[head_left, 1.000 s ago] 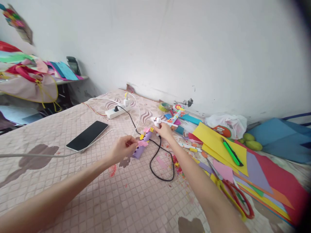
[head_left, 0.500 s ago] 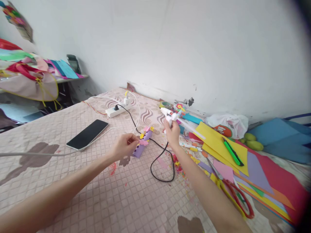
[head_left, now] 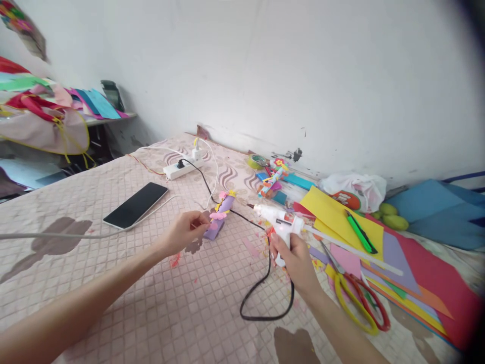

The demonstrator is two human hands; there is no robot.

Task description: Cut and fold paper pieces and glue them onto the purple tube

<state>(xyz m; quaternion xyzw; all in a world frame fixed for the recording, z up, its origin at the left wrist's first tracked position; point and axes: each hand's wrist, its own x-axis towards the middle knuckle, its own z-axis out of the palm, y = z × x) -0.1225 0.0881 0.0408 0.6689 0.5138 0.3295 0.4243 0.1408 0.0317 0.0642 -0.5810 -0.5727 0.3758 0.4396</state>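
Observation:
My left hand [head_left: 185, 233] is closed in a pinch beside the lower end of a purple paper tube [head_left: 214, 228]. What its fingers hold, if anything, is too small to make out. The tube lies on the patterned tablecloth, with pink and yellow flower-like pieces [head_left: 219, 216] on it. In my right hand [head_left: 293, 255] is a white hot glue gun [head_left: 278, 218], gripped by its handle. Its nozzle points left toward the tube but is apart from it, and a long clear glue stick [head_left: 354, 248] sticks out of its back.
A black cord [head_left: 265, 318] loops below the glue gun. A white power strip [head_left: 183, 167] and a phone [head_left: 136, 205] lie to the left. On the right are red-and-yellow scissors [head_left: 359, 298], a green utility knife [head_left: 359, 232], coloured sheets [head_left: 341, 215] and a white plastic bag [head_left: 354, 189].
The glue gun in my right hand has come nearer and to the right, its cord loop shifting along. My left hand has drawn slightly left, off the tube's flower pieces.

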